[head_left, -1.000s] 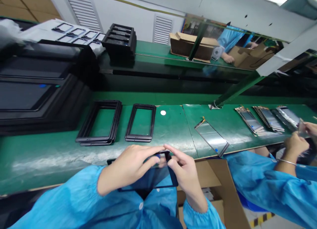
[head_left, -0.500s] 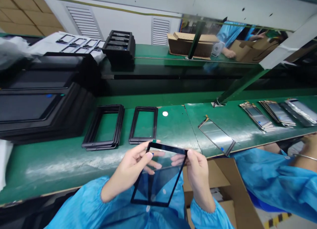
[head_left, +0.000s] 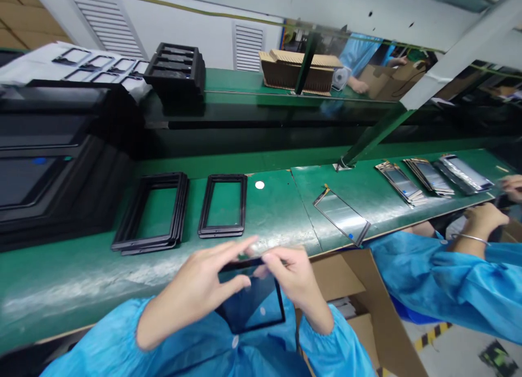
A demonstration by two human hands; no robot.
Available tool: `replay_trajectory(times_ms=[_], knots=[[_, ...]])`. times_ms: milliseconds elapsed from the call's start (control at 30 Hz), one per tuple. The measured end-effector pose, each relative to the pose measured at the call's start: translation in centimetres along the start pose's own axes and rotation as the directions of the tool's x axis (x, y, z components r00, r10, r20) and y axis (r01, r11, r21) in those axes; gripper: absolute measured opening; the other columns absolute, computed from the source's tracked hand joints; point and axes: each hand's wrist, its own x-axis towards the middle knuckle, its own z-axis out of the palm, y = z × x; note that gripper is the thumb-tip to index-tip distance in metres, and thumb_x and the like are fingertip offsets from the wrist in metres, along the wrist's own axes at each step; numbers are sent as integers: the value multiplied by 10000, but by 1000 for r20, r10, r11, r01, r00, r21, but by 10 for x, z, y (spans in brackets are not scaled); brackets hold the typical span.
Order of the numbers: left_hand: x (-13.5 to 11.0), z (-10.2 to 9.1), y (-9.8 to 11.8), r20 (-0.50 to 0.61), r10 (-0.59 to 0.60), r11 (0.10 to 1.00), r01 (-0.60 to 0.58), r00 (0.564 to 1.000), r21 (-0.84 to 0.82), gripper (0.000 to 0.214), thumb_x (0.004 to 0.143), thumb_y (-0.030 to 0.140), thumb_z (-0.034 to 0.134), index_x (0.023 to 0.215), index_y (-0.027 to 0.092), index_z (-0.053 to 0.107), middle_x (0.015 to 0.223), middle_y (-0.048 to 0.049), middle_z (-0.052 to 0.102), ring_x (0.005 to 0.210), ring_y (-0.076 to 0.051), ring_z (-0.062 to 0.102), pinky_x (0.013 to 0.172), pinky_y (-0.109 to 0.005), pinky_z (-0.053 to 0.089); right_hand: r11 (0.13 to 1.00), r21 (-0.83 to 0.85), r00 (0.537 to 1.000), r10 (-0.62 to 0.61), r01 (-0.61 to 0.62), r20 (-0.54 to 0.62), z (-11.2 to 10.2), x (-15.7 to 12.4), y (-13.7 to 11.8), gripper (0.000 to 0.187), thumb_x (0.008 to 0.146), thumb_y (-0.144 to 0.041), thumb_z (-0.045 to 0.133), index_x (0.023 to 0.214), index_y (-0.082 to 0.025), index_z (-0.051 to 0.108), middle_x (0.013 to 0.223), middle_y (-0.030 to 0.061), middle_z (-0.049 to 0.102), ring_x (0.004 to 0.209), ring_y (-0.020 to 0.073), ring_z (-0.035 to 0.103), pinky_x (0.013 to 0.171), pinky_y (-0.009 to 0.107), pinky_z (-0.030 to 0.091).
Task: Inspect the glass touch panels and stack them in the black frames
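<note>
Both hands, left hand (head_left: 199,287) and right hand (head_left: 296,276), pinching glass panel (head_left: 253,306) at top edge; empty frames (head_left: 222,205) ahead unfilled, panel not yet seated.

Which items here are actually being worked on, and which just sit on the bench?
In hand:
left hand
right hand
dark glass panel, held by both

Lying about:
two stacks of black frames
single glass panel
cardboard box

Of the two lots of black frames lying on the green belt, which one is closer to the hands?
The smaller, thinner stack of frames, right of the taller stack; it lies just beyond the left hand fingertips.
</note>
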Motion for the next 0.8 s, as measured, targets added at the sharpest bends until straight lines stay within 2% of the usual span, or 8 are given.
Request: replay_trajectory(times_ms=[67, 200, 367, 467, 533, 567, 667, 800], knots=[[2, -2, 1, 77, -29, 999, 32, 997, -35, 487, 916, 304, 754, 1397, 372, 731, 1228, -36, 827, 1075, -313, 800, 958, -394, 637, 998, 69, 1000, 9, -11, 25, -5, 3, 1, 268, 955, -463, 717, 865, -262, 870, 784, 25, 847, 717, 223, 808, 736, 326, 649], [-1, -7, -6, -113, -247, 892, 180, 962, -414, 391, 956, 397, 724, 1313, 243, 679, 1017, -84, 824, 729, -245, 799, 578, -302, 640, 982, 182, 946, 18, 44, -325, -39, 0, 18, 393, 1005, -564, 638, 1094, -243, 847, 1142, 101, 845, 1053, 261, 809, 920, 374, 643], [-8, -6, -23, -257, -316, 821, 127, 913, -557, 475, 911, 450, 788, 1266, 210, 584, 1007, -80, 777, 665, -229, 768, 488, -291, 607, 939, 341, 939, 165, -55, -303, -50, -14, 39, 548, 912, -586, 755, 1293, -193, 733, 925, 125, 856, 657, 281, 813, 602, 380, 663], [-9, -5, -27, -332, -268, 904, 117, 904, -412, 473, 944, 453, 747, 1329, 223, 594, 1133, -117, 775, 815, -273, 799, 621, -353, 658, 949, 309, 919, 175, -62, -353, -35, -19, 35, 518, 859, -499, 838, 1250, -186, 707, 803, 86, 845, 576, 256, 791, 566, 344, 651], [-6, -7, -24, -439, -90, 991, 38, 894, -125, 502, 949, 404, 741, 1413, 257, 616, 1362, -142, 718, 1149, -338, 754, 944, -475, 641, 961, 274, 919, 146, -43, -367, -28, -19, 31, 466, 864, -501, 832, 1183, -183, 711, 793, 87, 845, 552, 244, 786, 554, 328, 647], [-4, -9, -20, -455, 44, 998, -22, 889, 52, 508, 945, 371, 744, 1434, 283, 638, 1450, -127, 681, 1303, -359, 677, 1120, -539, 538, 965, 259, 921, 129, -32, -367, -26, -19, 28, 445, 869, -500, 828, 1160, -184, 714, 793, 88, 847, 544, 239, 785, 549, 320, 644], [7, -15, -10, -263, 320, 896, -200, 910, 396, 407, 950, 337, 734, 1357, 343, 752, 1382, -55, 752, 1364, -359, 633, 1316, -622, 223, 975, 223, 931, 85, -4, -356, -24, -21, 22, 390, 875, -481, 830, 1113, -192, 724, 771, 83, 845, 523, 227, 780, 543, 297, 640], [17, -19, -7, -19, 313, 874, -280, 950, 398, 299, 1036, 374, 619, 1238, 316, 831, 1105, -53, 854, 1032, -314, 795, 1116, -511, 533, 979, 204, 931, 66, 9, -358, -26, -26, 19, 330, 884, -454, 832, 1068, -199, 731, 752, 82, 843, 507, 211, 776, 534, 261, 629]])
